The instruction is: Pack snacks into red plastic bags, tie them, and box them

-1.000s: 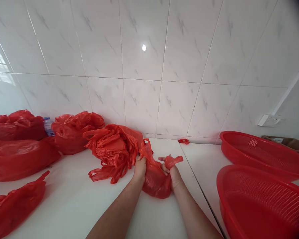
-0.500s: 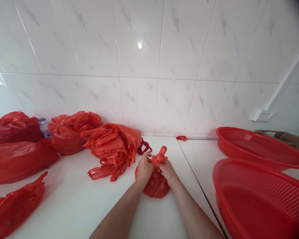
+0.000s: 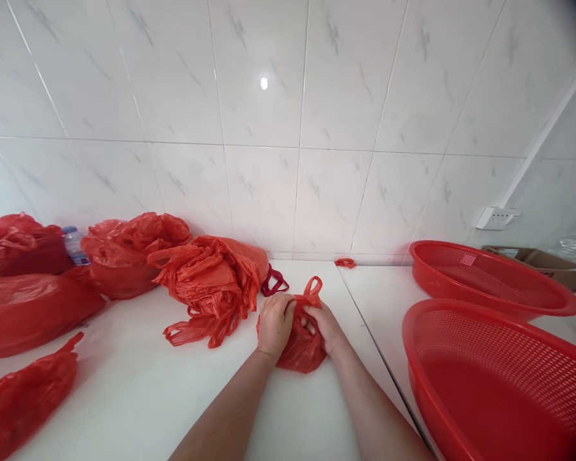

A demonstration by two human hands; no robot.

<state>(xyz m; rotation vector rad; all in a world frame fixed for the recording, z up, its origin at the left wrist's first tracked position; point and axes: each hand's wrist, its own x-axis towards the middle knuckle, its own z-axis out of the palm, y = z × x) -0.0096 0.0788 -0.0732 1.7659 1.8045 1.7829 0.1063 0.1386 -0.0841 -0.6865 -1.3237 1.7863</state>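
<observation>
A small red plastic bag [image 3: 303,352] rests on the white table in front of me, its handle loop standing up at the top. My left hand [image 3: 275,321] is closed on the bag's upper left side, thumb against the fingers. My right hand [image 3: 320,325] grips the upper right side, with fingertips curled into the plastic. What lies inside the bag is hard to make out. Just left of my hands is a crumpled pile of red plastic bags [image 3: 211,282], and a dark red strap [image 3: 274,280] lies beside it.
Two red plastic baskets [image 3: 489,374] stand on the right. Filled red bags [image 3: 33,310] and a plastic bottle [image 3: 75,246] are on the left. A red scrap [image 3: 345,262] lies near the tiled wall. A cardboard box [image 3: 542,266] sits behind the baskets.
My hands have shifted down and around the bag's neck; the bunched top has spread and one handle loop now stands up. The view has turned slightly right.
</observation>
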